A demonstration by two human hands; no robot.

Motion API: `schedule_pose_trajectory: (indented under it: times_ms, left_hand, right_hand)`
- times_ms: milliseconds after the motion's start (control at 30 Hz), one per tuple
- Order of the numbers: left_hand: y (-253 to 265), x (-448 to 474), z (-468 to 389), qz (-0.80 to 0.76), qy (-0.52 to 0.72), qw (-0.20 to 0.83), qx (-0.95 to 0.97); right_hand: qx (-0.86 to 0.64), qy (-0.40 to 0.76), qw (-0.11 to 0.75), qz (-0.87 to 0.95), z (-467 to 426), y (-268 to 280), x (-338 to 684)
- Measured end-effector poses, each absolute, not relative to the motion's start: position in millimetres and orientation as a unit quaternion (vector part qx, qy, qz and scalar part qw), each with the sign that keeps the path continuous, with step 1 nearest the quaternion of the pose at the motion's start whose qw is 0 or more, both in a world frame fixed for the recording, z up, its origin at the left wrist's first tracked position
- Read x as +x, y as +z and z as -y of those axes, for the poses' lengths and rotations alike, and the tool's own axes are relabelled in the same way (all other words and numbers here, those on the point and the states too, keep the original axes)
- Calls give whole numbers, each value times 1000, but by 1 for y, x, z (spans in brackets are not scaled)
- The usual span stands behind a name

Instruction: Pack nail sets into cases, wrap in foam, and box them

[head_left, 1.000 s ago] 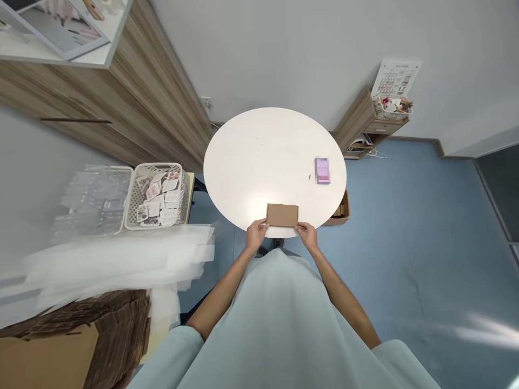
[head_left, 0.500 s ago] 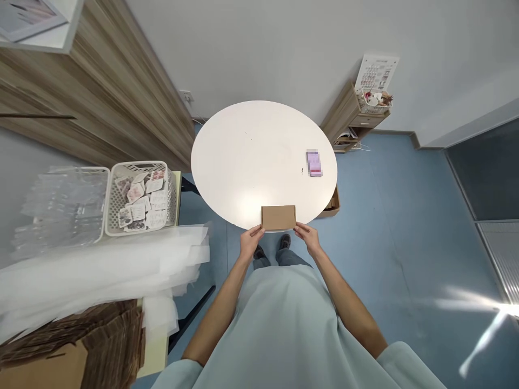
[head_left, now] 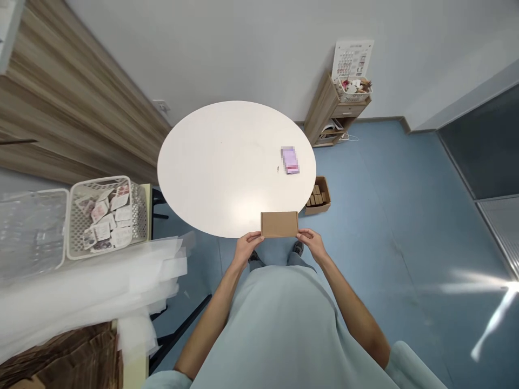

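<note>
A small brown cardboard box point(head_left: 279, 224), closed and flat, is held level between my two hands at the near edge of the round white table point(head_left: 219, 173). My left hand point(head_left: 246, 247) pinches its near left corner. At the near right corner, the fingers of my right hand point(head_left: 313, 243) grip it the same way. On the right part of the tabletop lies a purple item point(head_left: 290, 160), blurred by pixels, with a tiny dark mark beside it.
To the left, a white basket point(head_left: 140, 216) holds printed cards, beside clear plastic bags point(head_left: 32, 232), white foam sheets point(head_left: 89, 286) and folded cardboard point(head_left: 81, 359). A carton point(head_left: 326, 204) of small boxes sits on the floor right of the table, near a wooden cabinet point(head_left: 318, 111).
The view has shifted to the right, so the table and baskets appear farther left. Both hands still hold the box, which now overhangs the table's near right edge more.
</note>
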State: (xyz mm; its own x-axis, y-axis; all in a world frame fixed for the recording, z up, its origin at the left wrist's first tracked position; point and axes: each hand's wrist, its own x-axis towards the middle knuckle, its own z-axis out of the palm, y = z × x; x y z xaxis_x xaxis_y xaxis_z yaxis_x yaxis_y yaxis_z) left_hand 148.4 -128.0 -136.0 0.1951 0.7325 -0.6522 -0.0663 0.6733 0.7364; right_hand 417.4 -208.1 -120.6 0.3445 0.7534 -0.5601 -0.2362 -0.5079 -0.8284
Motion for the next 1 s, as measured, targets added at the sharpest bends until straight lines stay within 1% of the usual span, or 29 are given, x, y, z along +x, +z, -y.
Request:
schedule_pose_trajectory:
  times_ms: [200,400,567,700,833,1000]
  left_hand:
    - [-122,242,125,-558,222,716,356]
    - [-123,331,136,-567,155,729,351]
    - [-121,386,138,-578,120,728,349]
    - [-121,419,123,-582,96,725,356]
    - [-136,453,96,-561,97,739,359]
    - [-171,512,54,-551,92,747,359]
  right_hand:
    - [-669,551,468,171,238,-121,513]
    - [-643,566,493,150,263,-132,605]
    - [-631,592,485,129,269,-136,661]
    - [-638,600,467,121,259,-139,695]
    - [-660,588,453,115,237,-146,727]
    - [-706,551,425,131,196,-141,776]
